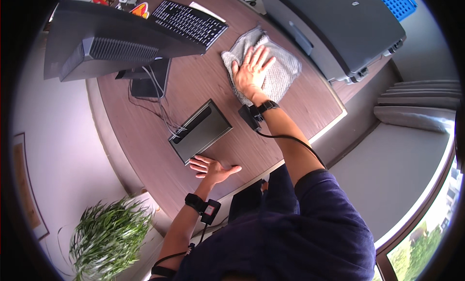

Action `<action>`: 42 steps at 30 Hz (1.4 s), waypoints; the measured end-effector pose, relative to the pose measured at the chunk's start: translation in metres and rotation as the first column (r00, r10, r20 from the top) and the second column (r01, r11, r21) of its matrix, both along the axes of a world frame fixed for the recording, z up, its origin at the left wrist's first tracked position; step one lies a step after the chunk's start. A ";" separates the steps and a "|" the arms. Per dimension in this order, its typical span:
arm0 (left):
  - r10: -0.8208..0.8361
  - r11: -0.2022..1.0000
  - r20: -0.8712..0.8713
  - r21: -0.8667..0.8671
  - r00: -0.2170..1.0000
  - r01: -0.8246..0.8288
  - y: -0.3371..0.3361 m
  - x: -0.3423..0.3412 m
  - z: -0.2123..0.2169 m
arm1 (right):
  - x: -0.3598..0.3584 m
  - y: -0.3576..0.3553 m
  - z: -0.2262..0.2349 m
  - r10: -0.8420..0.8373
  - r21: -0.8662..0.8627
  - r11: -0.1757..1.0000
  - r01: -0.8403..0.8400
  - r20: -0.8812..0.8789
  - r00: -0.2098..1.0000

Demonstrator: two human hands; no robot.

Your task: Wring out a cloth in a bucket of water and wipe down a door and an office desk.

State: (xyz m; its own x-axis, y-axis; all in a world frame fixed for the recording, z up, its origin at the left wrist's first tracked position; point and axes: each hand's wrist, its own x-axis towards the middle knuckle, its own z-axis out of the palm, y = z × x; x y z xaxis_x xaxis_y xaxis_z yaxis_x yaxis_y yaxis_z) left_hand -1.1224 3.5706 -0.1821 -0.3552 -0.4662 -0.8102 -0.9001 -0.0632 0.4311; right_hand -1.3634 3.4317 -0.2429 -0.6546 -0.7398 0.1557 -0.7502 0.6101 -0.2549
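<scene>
My right hand (252, 73) lies flat with fingers spread on a grey cloth (286, 70), pressing it against the wooden desk (261, 145). The cloth is crumpled at its far edge. Nearer to me, my left hand (213, 169) is open, its fingers stretched toward a dark rectangular box (206, 133) with a long slot on top. The fingertips are at the box's near corner; whether they touch it I cannot tell. Pale cables (160, 97) run from the box's slot to the monitor stand.
A black monitor (106, 44) stands at the far left, with a black keyboard (189, 27) beyond it. Past the desk's right edge is a large dark hard case (334, 27). A green leafy plant (111, 237) stands at the lower left. Grey curtains (416, 104) hang at the right.
</scene>
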 end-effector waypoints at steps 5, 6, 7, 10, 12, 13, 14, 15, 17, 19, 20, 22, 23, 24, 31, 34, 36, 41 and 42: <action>0.004 0.999 0.064 -0.054 0.998 -0.001 0.004 0.026 -0.029 | 0.057 -0.016 -0.017 0.775 -0.167 0.630 -0.759 0.062 0.629; 0.038 0.998 0.074 0.056 0.997 -0.042 0.002 0.025 -0.029 | 0.064 -0.023 -0.018 0.804 -0.176 0.590 -0.788 0.044 0.593; 0.063 0.984 0.084 0.162 0.994 -0.076 -0.003 0.023 -0.030 | 0.068 -0.032 -0.023 0.827 -0.184 0.555 -0.811 0.021 0.561; 0.111 0.977 0.470 -0.215 0.875 -0.009 0.021 0.026 -0.053 | 0.082 -0.071 -0.019 0.872 -0.186 0.488 -0.853 0.073 0.484; 0.174 0.969 0.407 -0.234 0.897 -0.081 0.024 0.029 -0.056 | 0.091 -0.097 -0.010 0.847 -0.142 0.532 -0.835 0.091 0.524; 0.223 0.960 0.345 -0.240 0.912 -0.144 0.025 0.030 -0.056 | 0.098 -0.110 -0.007 0.812 -0.092 0.583 -0.807 0.117 0.572; 0.220 0.957 0.351 -0.258 0.910 -0.132 0.021 0.021 -0.044 | 0.100 -0.124 -0.005 0.773 -0.065 0.623 -0.779 0.200 0.602; 0.225 0.956 0.351 -0.261 0.909 -0.136 0.021 0.016 -0.045 | 0.098 -0.133 -0.006 0.777 -0.067 0.619 -0.782 0.198 0.598; 0.227 0.940 0.294 -0.314 0.928 -0.130 0.022 0.015 -0.041 | 0.108 -0.151 0.002 0.700 -0.045 0.688 -0.724 0.302 0.647; 0.257 0.929 0.256 -0.332 0.932 -0.165 0.019 0.011 -0.034 | 0.104 -0.155 0.004 0.670 -0.040 0.687 -0.725 0.421 0.612; 0.259 0.936 0.284 -0.309 0.923 -0.168 0.016 0.011 -0.031 | 0.105 -0.151 0.004 0.729 -0.057 0.647 -0.760 0.339 0.595; 0.246 0.953 0.353 -0.259 0.903 -0.159 0.018 0.016 -0.032 | 0.114 -0.137 0.005 0.861 -0.069 0.496 -0.866 0.170 0.479; 0.249 0.952 0.347 -0.261 0.904 -0.162 0.020 0.022 -0.038 | 0.121 -0.122 0.000 0.922 -0.054 0.382 -0.922 0.086 0.377; 0.234 0.955 0.372 -0.260 0.898 -0.141 0.020 0.029 -0.043 | 0.132 -0.111 -0.002 0.967 -0.065 0.256 -0.964 0.028 0.255; 0.152 0.976 0.399 -0.207 0.904 -0.072 0.009 0.007 -0.035 | 0.125 -0.066 -0.028 0.947 -0.471 -0.097 -0.877 0.227 -0.226; 0.045 0.997 0.176 0.056 0.983 -0.056 -0.001 0.019 -0.009 | 0.090 -0.042 -0.016 0.950 -0.534 0.095 -0.840 0.301 -0.084; 0.002 0.974 0.111 0.224 0.994 -0.027 -0.012 -0.014 0.032 | 0.024 -0.018 -0.035 0.962 -0.492 0.273 -0.827 0.127 0.242; -0.097 0.993 0.238 0.086 0.966 0.079 -0.005 0.017 -0.014 | -0.092 0.031 -0.024 0.600 -0.246 0.779 -0.577 0.025 0.800; -0.084 0.996 0.226 0.046 0.970 0.076 -0.004 0.023 -0.022 | -0.105 0.041 -0.023 0.468 -0.281 0.845 -0.456 -0.026 0.883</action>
